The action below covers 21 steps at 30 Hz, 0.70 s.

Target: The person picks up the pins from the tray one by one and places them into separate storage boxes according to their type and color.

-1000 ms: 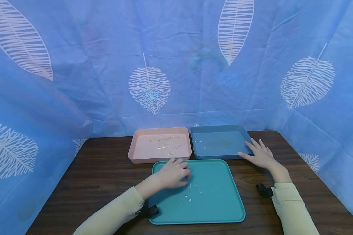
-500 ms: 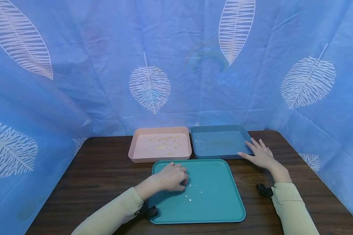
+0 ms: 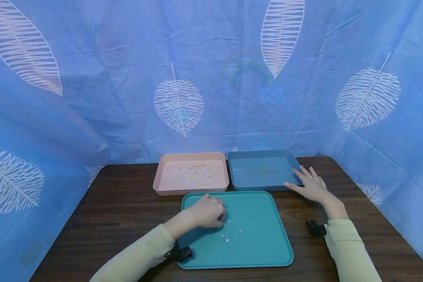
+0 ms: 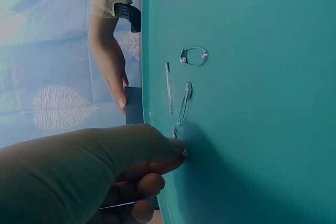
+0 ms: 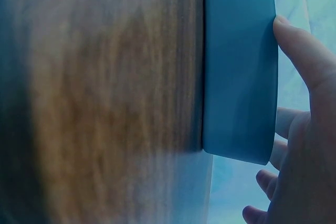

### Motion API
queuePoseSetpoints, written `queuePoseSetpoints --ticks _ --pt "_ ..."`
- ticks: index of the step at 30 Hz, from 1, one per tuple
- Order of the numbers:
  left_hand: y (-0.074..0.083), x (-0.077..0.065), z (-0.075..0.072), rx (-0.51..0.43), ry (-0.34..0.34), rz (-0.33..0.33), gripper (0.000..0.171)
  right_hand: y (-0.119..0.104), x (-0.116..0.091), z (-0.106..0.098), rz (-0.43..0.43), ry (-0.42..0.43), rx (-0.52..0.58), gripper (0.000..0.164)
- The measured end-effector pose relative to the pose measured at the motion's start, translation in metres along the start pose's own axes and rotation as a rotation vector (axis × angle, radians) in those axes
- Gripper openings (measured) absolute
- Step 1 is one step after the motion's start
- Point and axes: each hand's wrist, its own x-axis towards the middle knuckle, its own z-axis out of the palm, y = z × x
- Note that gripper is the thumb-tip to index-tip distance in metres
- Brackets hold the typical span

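Over the teal tray (image 3: 257, 250) my left hand (image 3: 204, 212) has its thumb and forefinger tips together. The left wrist view shows them pinching a silver safety pin (image 4: 185, 152), mostly hidden by the fingers. A thin silver line (image 4: 123, 204) shows by the curled fingers; what it is I cannot tell. Beside the fingertips lie a slim closed safety pin (image 4: 169, 88), another safety pin (image 4: 186, 100) and a rounded wire piece (image 4: 205, 55). My right hand (image 3: 313, 188), fingers spread, rests on the near right corner of the blue tray (image 3: 264, 186), thumb on its rim.
A pink tray (image 3: 165, 184) at the back holds several gold safety pins (image 3: 193, 177). A few silver safety pins (image 3: 237, 169) lie at the left of the blue tray. All three trays stand on a dark wooden table (image 3: 127, 207) before a blue leaf-print curtain (image 3: 127, 98).
My left hand has drawn slightly left and its fingers have closed into a pinch over the teal tray. The right hand stays at the blue tray's corner.
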Motion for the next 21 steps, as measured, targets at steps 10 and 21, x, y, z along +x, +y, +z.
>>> queuePoseSetpoints --ticks 10,21 --pt "0.005 0.004 0.004 0.202 0.092 0.058 0.019 0.001 0.000 0.000 0.000 0.009 -0.009 0.093" --pt "-0.001 0.012 0.003 0.325 0.256 0.091 0.015 -0.001 0.001 0.001 0.001 0.018 -0.006 0.092"
